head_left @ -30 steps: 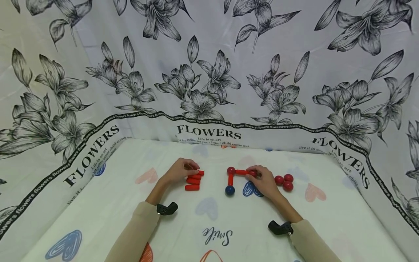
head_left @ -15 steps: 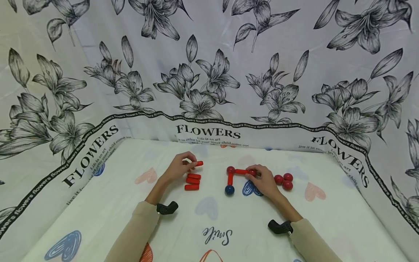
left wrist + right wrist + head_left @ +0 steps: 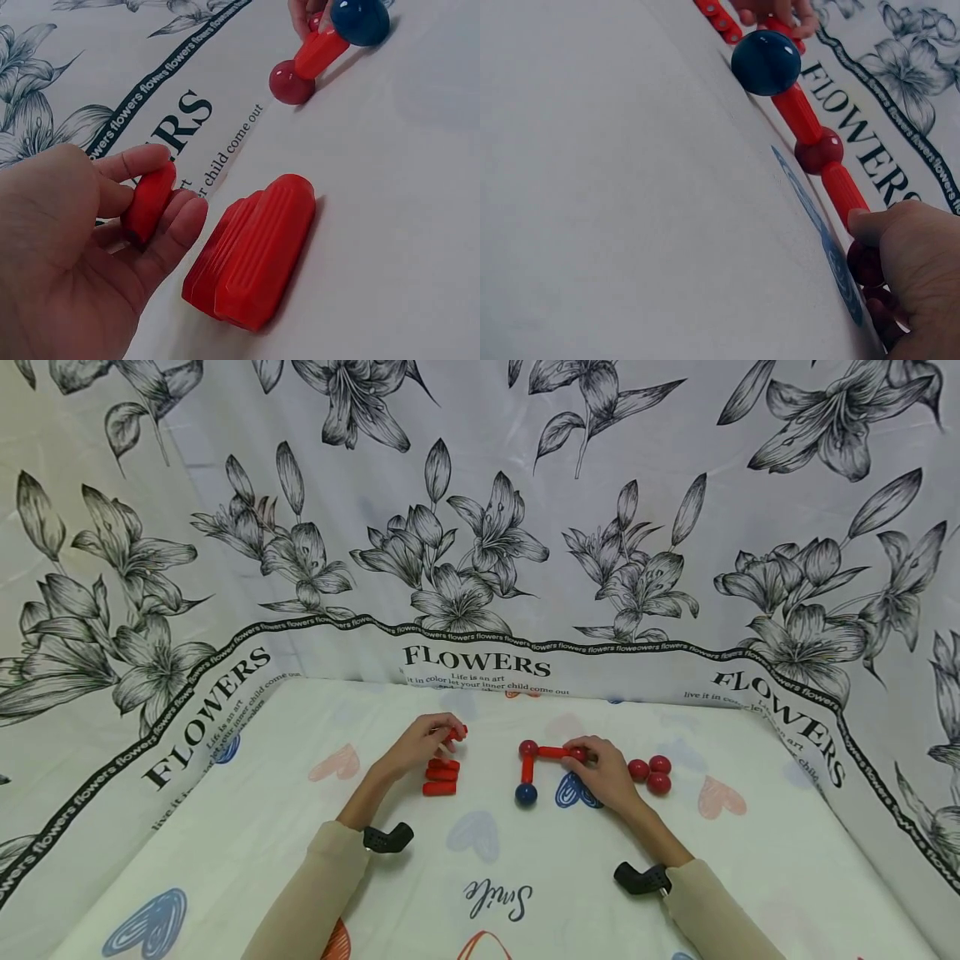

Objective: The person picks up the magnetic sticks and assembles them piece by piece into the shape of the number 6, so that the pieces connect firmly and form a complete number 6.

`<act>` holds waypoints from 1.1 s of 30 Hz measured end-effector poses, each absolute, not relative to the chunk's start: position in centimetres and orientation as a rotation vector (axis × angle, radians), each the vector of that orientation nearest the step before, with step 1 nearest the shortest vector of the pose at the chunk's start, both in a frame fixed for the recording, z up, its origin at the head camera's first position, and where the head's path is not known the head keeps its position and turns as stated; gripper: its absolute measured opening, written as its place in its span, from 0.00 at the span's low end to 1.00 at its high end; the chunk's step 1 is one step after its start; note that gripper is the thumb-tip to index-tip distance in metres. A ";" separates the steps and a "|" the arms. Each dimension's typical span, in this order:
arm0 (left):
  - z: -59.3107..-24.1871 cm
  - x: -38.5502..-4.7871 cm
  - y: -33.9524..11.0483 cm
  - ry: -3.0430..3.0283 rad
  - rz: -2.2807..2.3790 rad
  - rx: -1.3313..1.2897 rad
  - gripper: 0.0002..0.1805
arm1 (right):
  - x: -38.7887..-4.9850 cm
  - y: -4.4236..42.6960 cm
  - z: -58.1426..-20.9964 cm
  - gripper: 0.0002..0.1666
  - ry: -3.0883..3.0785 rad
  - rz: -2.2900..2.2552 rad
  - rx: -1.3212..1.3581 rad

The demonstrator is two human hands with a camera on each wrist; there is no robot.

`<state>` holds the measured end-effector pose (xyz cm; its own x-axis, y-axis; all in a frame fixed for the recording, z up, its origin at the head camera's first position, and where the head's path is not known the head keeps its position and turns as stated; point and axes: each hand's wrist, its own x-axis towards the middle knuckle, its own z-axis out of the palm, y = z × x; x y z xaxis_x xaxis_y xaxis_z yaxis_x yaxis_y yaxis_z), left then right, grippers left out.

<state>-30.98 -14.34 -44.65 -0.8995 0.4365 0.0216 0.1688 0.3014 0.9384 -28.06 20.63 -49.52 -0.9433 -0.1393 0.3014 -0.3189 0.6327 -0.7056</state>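
Left hand (image 3: 420,745), left of centre in head view, pinches rod (image 3: 150,201) between fingertips, likely for easy turning. Right hand (image 3: 607,775), right of centre, clamped on L-frame's (image 3: 552,752) end ball (image 3: 865,264), presumably steadying it. Spare rods (image 3: 440,788) and loose balls (image 3: 659,785) flank it, probably for reach.

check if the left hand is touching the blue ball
Apart: the head view shows bare tablecloth between the left hand and the blue ball.

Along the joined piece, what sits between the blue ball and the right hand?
From the blue ball: a red rod, the corner ball, then a second rod; the right wrist view shows all of it.
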 end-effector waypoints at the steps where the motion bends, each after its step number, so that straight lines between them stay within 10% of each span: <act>1: -44.6 -31.0 -14.3 2.310 1.656 0.533 0.15 | -28.1 20.6 -49.5 0.14 -2.640 1.204 0.371; 20: -44.0 -29.7 -12.5 2.117 1.497 0.760 0.27 | -27.7 20.5 -49.1 0.14 -2.604 1.181 0.409; 33: -44.5 -28.6 -10.0 2.084 1.381 0.891 0.17 | -28.2 20.7 -49.6 0.15 -2.637 1.213 0.385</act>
